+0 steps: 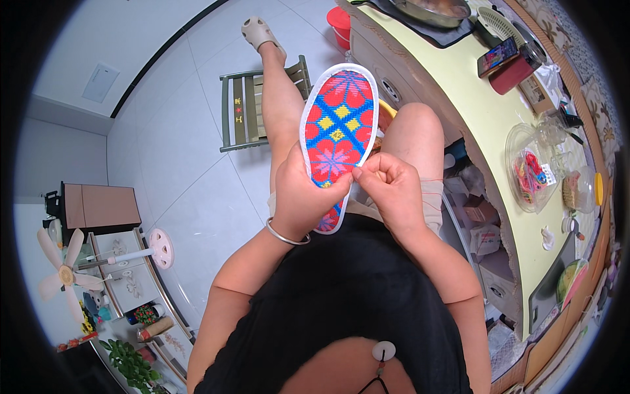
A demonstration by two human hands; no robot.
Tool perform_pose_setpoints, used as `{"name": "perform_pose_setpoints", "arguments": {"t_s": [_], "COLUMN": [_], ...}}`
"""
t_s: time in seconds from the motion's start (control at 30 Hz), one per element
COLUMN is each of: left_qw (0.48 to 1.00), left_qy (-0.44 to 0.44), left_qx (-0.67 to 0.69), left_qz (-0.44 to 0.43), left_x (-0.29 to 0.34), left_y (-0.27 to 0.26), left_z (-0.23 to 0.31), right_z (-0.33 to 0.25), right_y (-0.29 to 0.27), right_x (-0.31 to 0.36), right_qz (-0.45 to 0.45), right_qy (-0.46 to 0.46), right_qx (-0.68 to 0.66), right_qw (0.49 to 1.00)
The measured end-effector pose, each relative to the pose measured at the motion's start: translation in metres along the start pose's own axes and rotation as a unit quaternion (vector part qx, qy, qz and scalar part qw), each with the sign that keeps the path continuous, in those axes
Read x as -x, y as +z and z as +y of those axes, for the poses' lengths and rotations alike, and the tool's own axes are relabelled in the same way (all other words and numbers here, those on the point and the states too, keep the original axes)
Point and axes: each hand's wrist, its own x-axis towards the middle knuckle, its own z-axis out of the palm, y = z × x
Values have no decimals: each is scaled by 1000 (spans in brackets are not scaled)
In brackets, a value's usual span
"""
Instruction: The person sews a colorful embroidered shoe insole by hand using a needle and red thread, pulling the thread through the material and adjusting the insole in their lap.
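An embroidered insole with a white border stands up before me, stitched in red, blue, yellow and pink flowers and diamonds. My left hand grips its lower left side, the thumb lying across the front. At the insole's right edge, the thumb and fingers of my right hand are pinched together. Whatever they pinch is too small to make out. A thin red thread crosses my right thigh. The insole's lower end is partly hidden behind my left hand.
A folding stool is under my outstretched left leg. Along the right runs a pale yellow counter with a phone, a red cup and a clear tray of coloured threads. A red bucket stands ahead, a fan at left.
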Motion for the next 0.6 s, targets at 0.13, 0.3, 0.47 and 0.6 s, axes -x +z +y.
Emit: {"name": "perform_pose_setpoints", "arguments": {"t_s": [0.13, 0.3, 0.47, 0.6], "left_qw": [999, 1000, 993, 983], "left_qy": [19, 4, -66, -98], "left_qx": [-22, -28, 80, 138], "left_qz": [16, 2, -56, -63], "left_x": [3, 4, 5, 6], "left_y": [2, 1, -6, -6], "left_z": [-2, -3, -11, -9], "right_z": [1, 3, 4, 4], "right_y": [-1, -2, -3, -4], "right_x": [-1, -1, -1, -1], "right_qz": [4, -5, -12, -19], "right_qy": [-3, 2, 5, 8], "right_qx": [33, 6, -41, -41], "right_qw": [999, 1000, 999, 999]}}
